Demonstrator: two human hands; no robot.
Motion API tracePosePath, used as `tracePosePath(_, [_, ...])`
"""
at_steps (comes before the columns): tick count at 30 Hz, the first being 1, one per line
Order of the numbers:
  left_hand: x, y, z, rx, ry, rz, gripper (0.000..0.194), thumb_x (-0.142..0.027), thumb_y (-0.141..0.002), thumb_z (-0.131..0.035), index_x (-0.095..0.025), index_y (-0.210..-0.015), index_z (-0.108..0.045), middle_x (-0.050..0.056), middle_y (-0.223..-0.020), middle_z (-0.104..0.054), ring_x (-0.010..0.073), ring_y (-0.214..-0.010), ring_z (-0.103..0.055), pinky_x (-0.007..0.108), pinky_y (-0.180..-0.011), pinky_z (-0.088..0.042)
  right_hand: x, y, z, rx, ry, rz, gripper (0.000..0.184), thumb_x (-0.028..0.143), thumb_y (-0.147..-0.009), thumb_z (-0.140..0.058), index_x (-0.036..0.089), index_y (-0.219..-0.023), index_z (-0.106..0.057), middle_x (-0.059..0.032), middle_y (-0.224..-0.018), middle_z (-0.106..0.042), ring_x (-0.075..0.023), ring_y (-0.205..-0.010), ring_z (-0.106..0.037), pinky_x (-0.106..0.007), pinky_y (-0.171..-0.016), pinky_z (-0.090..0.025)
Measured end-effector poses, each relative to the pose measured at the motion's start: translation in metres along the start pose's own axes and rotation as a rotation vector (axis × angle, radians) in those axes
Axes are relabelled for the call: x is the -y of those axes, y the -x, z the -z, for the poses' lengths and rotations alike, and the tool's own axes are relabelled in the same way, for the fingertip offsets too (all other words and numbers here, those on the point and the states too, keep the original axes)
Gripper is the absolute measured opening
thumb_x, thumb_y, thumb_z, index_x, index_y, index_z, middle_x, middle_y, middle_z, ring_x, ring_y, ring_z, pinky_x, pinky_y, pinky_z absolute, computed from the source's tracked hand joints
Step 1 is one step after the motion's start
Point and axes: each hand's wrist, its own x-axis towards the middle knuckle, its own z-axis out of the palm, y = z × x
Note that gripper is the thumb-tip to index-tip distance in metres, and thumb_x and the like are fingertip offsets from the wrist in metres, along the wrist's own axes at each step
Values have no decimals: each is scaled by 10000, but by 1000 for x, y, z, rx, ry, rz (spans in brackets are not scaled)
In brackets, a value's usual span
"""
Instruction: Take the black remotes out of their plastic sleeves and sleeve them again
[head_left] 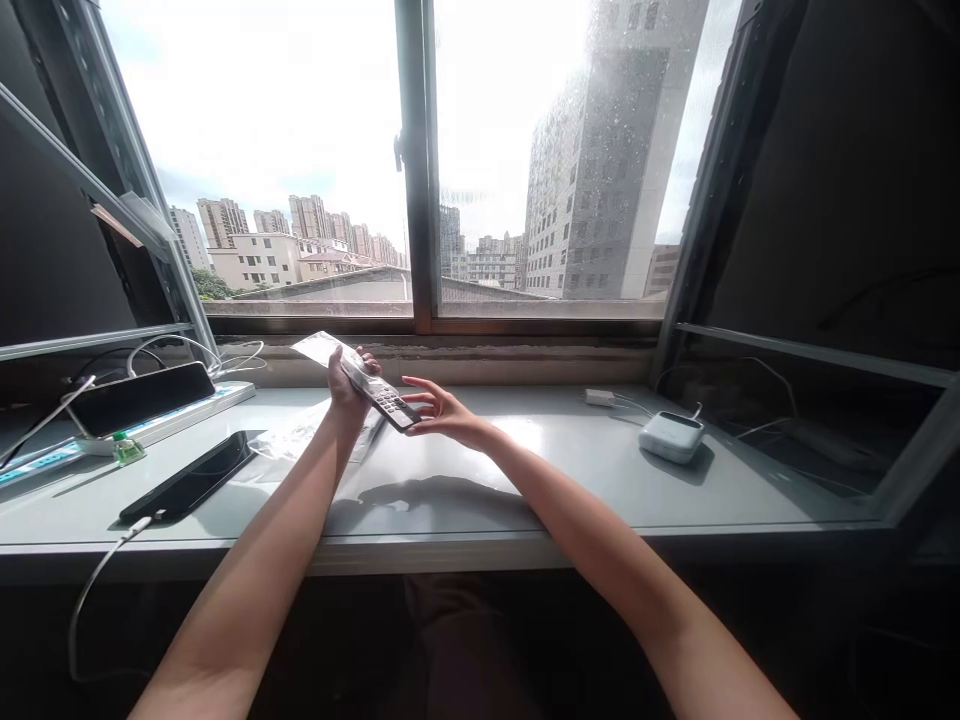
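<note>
Slanting above the desk [457, 462], the remote [393, 403] runs lengthwise from near right to far left; your right hand [444, 412], fingers spread, sits at its near end, contact unclear, while your left hand [347, 380] grips its far half, plastic sleeve [316, 346] jutting beyond.

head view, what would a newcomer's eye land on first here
Probably the bright window, which fills the upper middle with buildings beyond its glass. Next comes the dark remote control above the desk, held in the left hand, with the right hand at its lower end. A black phone lies on the desk to the left.
</note>
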Motion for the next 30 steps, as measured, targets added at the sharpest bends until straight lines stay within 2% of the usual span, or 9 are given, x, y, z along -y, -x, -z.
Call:
tracePosePath(5, [9, 9, -10, 119, -132, 92, 276, -379, -935, -503, -145, -1042, -603, 53, -742, -624, 153, -640, -637, 278, -662, -544, -5, -3, 3, -162, -21, -32, 1089, 176, -623, -892, 286, -1506, -264, -128, -1348, -562, -166, -796, -707, -399, -840, -617])
tracePosePath(8, [19, 10, -10, 269, -305, 214, 329, -399, -886, -576, -147, -1088, -641, 104, -835, -684, 250, -810, -691, 375, -753, -550, -5, -4, 5, -222, -24, -26, 1228, 236, -628, -902, 334, -1549, -95, -129, -1422, -506, -200, -887, -707, -415, -807, -634])
tracePosePath(11, [31, 6, -3, 332, -419, 337, 305, -377, -839, -644, -171, -1061, -673, 127, -878, -712, 308, -901, -694, 419, -808, -527, -2, -4, 10, -272, -29, -4, 1310, 289, -633, -904, 350, -1558, 21, -91, -1362, -567, -229, -1002, -685, -419, -817, -633])
tracePosePath(13, [37, 3, 4, 338, -469, 400, 293, -383, -823, -668, -181, -1035, -684, 132, -885, -723, 319, -909, -695, 410, -803, -518, -1, -5, 14, -273, -41, 29, 1262, 311, -631, -898, 331, -1568, -53, -66, -1278, -627, -234, -1000, -685, -423, -835, -627])
tracePosePath(17, [39, -1, 13, 357, -477, 449, 374, -455, -847, -639, -151, -1064, -664, 148, -904, -728, 316, -882, -699, 389, -753, -524, -3, -6, 18, -309, 27, 108, 736, 322, -627, -856, 225, -1316, -616, -42, -1165, -691, -240, -926, -692, -413, -863, -602])
tracePosePath(19, [36, -2, 13, 328, -396, 375, 439, -495, -878, -590, -139, -1132, -625, 158, -936, -722, 305, -868, -701, 402, -765, -533, -6, -7, 18, -337, 86, 130, 543, 301, -628, -827, 188, -1149, -725, -39, -1087, -723, -239, -906, -688, -382, -849, -588])
tracePosePath(24, [22, -4, 7, 30, -205, 87, 503, -495, -982, -337, -121, -1265, -517, 131, -910, -704, 262, -824, -699, 405, -777, -552, -9, -7, 11, -215, 273, 174, 473, 231, -633, -820, 165, -1096, -750, -57, -1018, -745, -233, -850, -689, -284, -723, -556])
tracePosePath(27, [16, -3, 3, -108, -203, 43, 528, -440, -993, -249, -72, -1197, -568, 112, -805, -687, 237, -740, -685, 359, -732, -555, -5, -4, 6, -224, 451, 188, 719, 206, -686, -822, 272, -1359, -579, -32, -1132, -719, -161, -719, -662, -258, -692, -538])
tracePosePath(30, [15, 1, 0, -130, -217, 48, 500, -382, -989, -254, -60, -1155, -599, 93, -769, -685, 205, -696, -679, 314, -707, -552, -2, -1, 2, -273, 601, 164, 1019, 175, -700, -837, 375, -1526, -276, -9, -1191, -694, -93, -562, -574, -241, -662, -519])
